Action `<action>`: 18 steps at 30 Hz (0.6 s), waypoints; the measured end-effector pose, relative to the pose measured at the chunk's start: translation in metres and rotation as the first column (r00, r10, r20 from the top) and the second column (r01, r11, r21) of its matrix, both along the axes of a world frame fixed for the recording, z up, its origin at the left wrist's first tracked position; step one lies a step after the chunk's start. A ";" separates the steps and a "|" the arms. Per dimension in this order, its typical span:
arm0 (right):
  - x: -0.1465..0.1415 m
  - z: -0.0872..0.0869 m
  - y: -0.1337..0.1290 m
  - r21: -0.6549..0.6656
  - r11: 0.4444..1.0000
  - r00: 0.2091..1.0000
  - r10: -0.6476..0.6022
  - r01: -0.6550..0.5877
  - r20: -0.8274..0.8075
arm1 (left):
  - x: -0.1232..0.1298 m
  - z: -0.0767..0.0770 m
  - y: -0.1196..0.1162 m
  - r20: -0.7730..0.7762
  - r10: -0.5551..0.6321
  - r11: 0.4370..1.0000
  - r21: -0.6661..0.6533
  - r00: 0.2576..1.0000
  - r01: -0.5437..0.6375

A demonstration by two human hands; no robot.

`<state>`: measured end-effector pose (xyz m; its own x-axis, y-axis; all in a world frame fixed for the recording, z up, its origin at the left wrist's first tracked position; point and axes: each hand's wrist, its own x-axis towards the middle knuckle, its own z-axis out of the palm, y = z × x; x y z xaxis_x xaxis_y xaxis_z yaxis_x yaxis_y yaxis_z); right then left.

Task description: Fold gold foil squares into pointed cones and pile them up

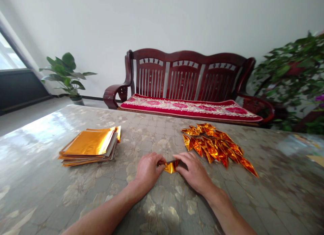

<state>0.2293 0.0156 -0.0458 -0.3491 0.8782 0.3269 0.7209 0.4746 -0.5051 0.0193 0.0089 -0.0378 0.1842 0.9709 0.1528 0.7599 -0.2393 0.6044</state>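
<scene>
A small folded piece of shiny gold foil paper (171, 167) is between my two hands, just above or on the table. My left hand (150, 166) pinches its left end between thumb and fingers. At the right end, the thumb and fingers of my right hand (192, 169) close on the same piece. To the left lies a stack of flat gold foil paper sheets (87, 144), slightly uneven at the edges. On the right is a cluster of folded gold foil pieces (215, 147), pointed at their ends and partly overlapping.
The table (106, 201) has a glossy, flower-patterned cover. Clear plastic packaging (301, 145) lies near its right edge. Beyond stands a dark red wooden bench (174, 83) with a red floral cushion (189, 107). Potted plants (67, 73) flank it on both sides.
</scene>
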 end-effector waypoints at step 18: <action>-0.005 0.000 0.001 0.019 0.994 0.993 -0.105 0.104 0.053 | 0.005 0.002 0.000 -0.057 0.027 1.000 0.010 0.998 -0.026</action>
